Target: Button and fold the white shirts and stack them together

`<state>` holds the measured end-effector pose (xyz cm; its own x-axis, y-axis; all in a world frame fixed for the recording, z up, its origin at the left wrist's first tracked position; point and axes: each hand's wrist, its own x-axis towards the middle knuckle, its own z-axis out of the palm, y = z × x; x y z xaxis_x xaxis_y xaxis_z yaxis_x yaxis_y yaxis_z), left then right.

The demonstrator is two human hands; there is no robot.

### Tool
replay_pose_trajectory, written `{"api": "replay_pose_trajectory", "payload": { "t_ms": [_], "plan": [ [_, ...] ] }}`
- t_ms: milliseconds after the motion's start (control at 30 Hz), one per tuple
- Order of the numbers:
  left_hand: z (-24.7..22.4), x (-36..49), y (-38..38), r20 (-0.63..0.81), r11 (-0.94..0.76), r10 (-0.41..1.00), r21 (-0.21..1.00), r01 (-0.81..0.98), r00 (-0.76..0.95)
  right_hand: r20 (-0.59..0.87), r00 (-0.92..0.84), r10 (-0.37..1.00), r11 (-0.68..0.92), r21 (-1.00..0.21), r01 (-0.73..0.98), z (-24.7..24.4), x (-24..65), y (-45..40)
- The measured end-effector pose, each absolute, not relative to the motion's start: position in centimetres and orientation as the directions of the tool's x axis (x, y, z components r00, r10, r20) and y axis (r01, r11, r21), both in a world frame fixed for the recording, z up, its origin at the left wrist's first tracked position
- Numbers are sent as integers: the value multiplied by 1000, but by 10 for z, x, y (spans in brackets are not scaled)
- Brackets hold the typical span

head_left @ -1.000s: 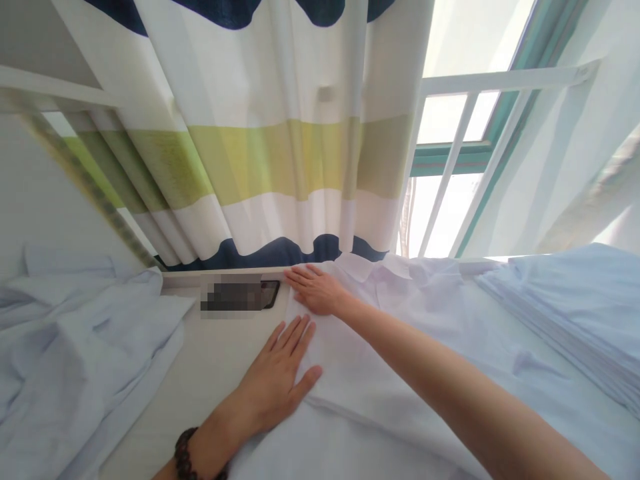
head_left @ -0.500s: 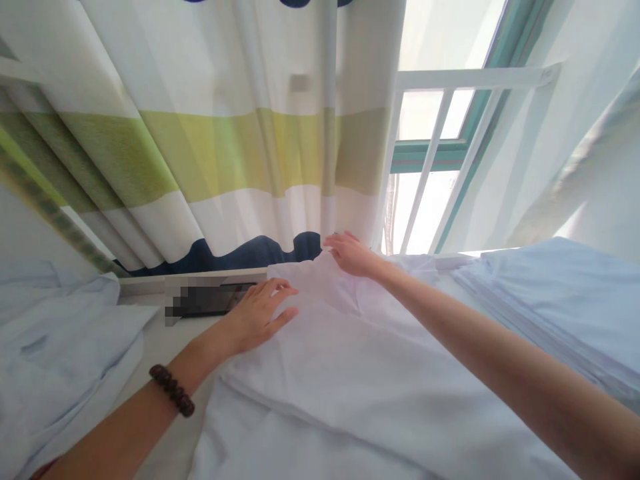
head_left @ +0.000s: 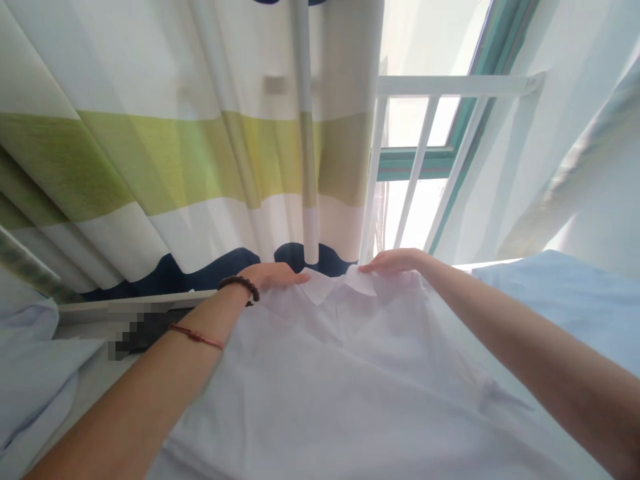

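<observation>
A white collared shirt [head_left: 330, 380] is spread in front of me, its collar [head_left: 320, 285] at the far end and its body reaching toward me. At the left of the collar, my left hand [head_left: 273, 275] grips the cloth, thumb on top and the other fingers hidden. My right hand [head_left: 395, 260] pinches the right side of the collar. Between the two hands the collar's points stand apart. A sleeve lies out to the right, under my right forearm. Dark beads and a thin reddish band circle my left wrist and forearm.
A dark flat object [head_left: 155, 327], partly blurred, lies left of the shirt behind my left forearm. White cloth [head_left: 35, 373] is heaped at the left; pale blue folded cloth [head_left: 560, 300] lies at the right. Beyond are a striped curtain [head_left: 200, 160] and a white railing [head_left: 455, 85] before the window.
My left hand has moved forward and right onto the collar and closed on it. My right hand has shifted right and taken the other side. The shirt is now drawn out, collar lifted.
</observation>
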<state>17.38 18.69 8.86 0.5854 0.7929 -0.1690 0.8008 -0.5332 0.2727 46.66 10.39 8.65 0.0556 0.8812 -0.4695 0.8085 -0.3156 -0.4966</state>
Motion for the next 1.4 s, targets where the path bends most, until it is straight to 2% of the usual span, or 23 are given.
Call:
{"api": "replay_pose_trajectory", "payload": {
  "t_ms": [100, 233, 400, 633, 767, 967, 1067, 1167, 1233, 1300, 1400],
  "plan": [
    [88, 173, 191, -192, -611, 661, 423, 669, 725, -411, -66, 909, -232, -633, 739, 89, 463, 113],
    [85, 173, 200, 12, -666, 604, 556, 496, 797, -240, -108, 965, -110, -740, 664, 86, 465, 123],
    [83, 172, 212, 171, -682, 647, 566, 463, 743, -140, -63, 988, -61, -733, 678, 83, 468, 129],
    [92, 176, 208, 382, -708, 699, 485, 513, 604, -45, -84, 995, 26, -712, 701, 110, 466, 109],
    [106, 173, 185, 532, -743, 654, 319, 588, 537, 31, -126, 992, 117, -629, 769, 134, 467, 88],
    [115, 157, 127, 673, -768, 475, 1, 641, 567, 77, -194, 978, 199, -617, 762, 154, 466, 40],
    [113, 138, 80, 614, -811, 370, -152, 565, 697, 90, -209, 974, 223, -553, 803, 155, 462, 2],
    [96, 112, 20, 489, -900, 191, -257, 351, 851, 83, -289, 954, 297, -407, 864, 142, 454, -54],
    [77, 93, -16, 467, -927, 76, -293, 235, 881, 25, -366, 930, 356, -305, 883, 123, 447, -93],
    [55, 78, -42, 433, -927, 61, -309, 211, 899, -10, -425, 905, 408, -260, 875, 98, 443, -125],
    [28, 64, -59, 420, -903, 139, -318, 289, 897, 57, -475, 878, 477, -192, 858, 62, 443, -154]
  ]
}}
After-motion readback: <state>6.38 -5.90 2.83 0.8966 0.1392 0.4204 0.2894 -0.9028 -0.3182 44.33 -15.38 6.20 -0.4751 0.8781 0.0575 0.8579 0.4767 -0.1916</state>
